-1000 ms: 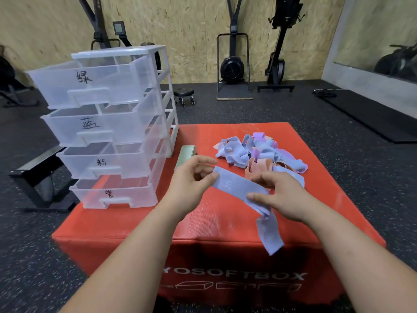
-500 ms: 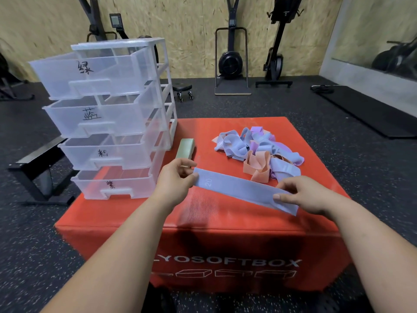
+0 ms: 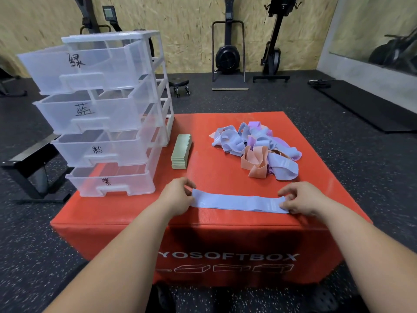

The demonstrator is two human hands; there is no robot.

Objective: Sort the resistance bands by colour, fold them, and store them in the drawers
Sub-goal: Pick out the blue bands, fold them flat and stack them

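Flat, blue band (image 3: 237,202) pinched by both hands.

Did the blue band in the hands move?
Yes. The blue band dropped flat onto the red box, nearer its front edge, farther from the pile.

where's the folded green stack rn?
Head view: the folded green stack lies on the red box, just right of the drawer unit, with the loose band pile further right.
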